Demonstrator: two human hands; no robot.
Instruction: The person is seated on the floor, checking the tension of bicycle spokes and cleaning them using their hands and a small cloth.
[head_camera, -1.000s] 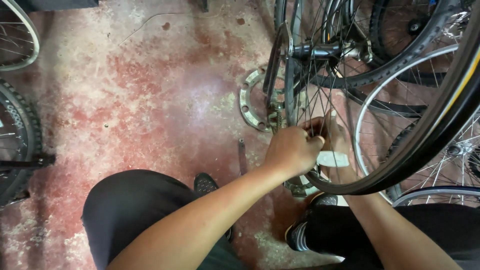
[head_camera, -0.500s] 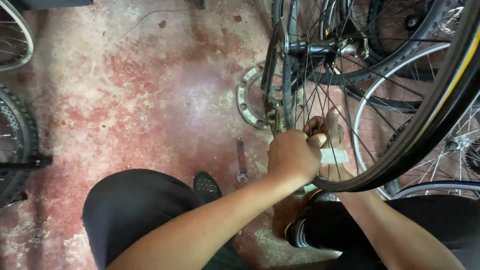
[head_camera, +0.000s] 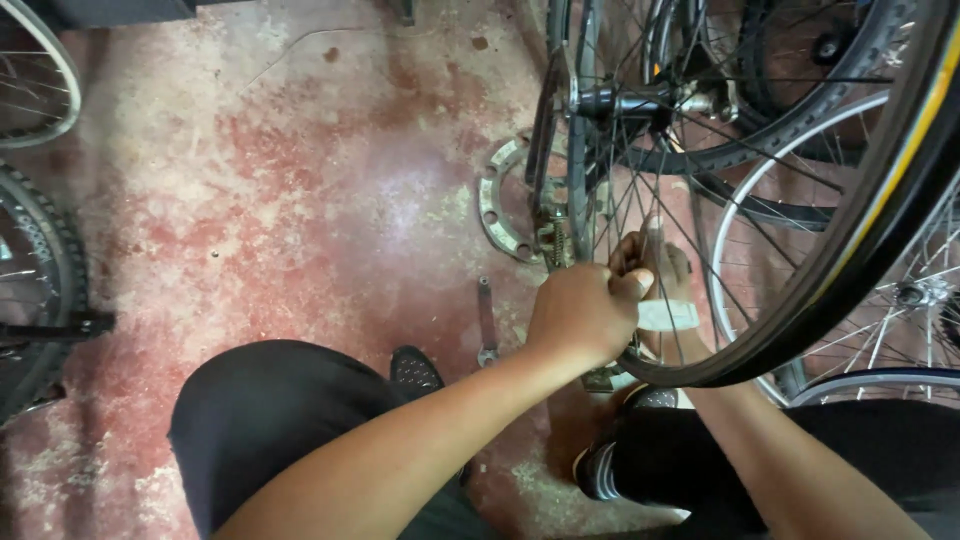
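Wheel spokes pass between both hands, low near the rim. Left hand is clenched over a spoke; right hand, behind the spokes, pinches another. Thin taut spokes, dark tyre. Risk: fingers could get nipped if the wheel turns. Below the left hand, a wrench lies on the red floor.

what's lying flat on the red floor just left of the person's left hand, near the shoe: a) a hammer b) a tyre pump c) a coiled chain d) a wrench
d: a slim metal wrench lies flat on the worn red floor, left of the left hand that is closed at the spokes of the bicycle wheel, just above the black shoe.
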